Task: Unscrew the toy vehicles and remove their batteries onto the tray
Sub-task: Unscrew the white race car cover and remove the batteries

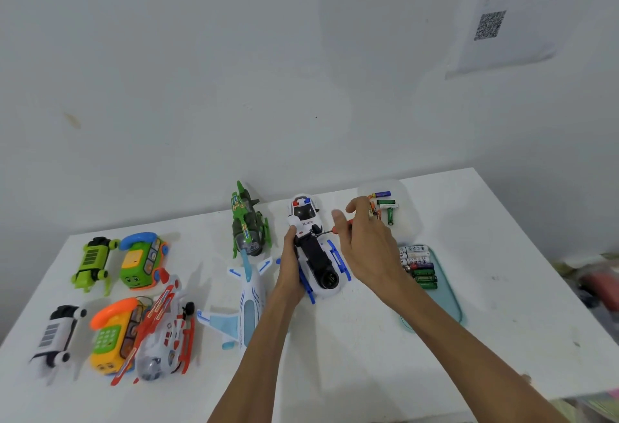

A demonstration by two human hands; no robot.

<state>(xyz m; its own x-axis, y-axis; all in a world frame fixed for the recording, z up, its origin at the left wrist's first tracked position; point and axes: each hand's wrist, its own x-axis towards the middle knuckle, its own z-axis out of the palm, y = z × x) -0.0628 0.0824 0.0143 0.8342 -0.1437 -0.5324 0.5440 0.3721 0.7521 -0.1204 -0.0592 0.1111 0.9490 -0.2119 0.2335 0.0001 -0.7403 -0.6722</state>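
Observation:
A white and blue toy helicopter (pixel 323 270) lies belly up in the middle of the white table (pixel 368 349), its black underside showing. My left hand (pixel 290 263) grips its left side. My right hand (pixel 363 241) holds a small screwdriver (pixel 336 229) with a red handle, its tip at the black underside near the tail. A teal tray (pixel 445 298) to the right carries a row of several batteries (pixel 418 266). Behind it a clear container (pixel 407 218) holds more batteries (pixel 385 206).
A white police car (pixel 304 209) and a green helicopter (pixel 248 221) stand at the back. A white-blue airplane (pixel 248 298) lies left of my left arm. Further left are a red-white helicopter (pixel 164 335), two toy phones (pixel 142 260), a green toy (pixel 93 261) and a white toy (pixel 58 333).

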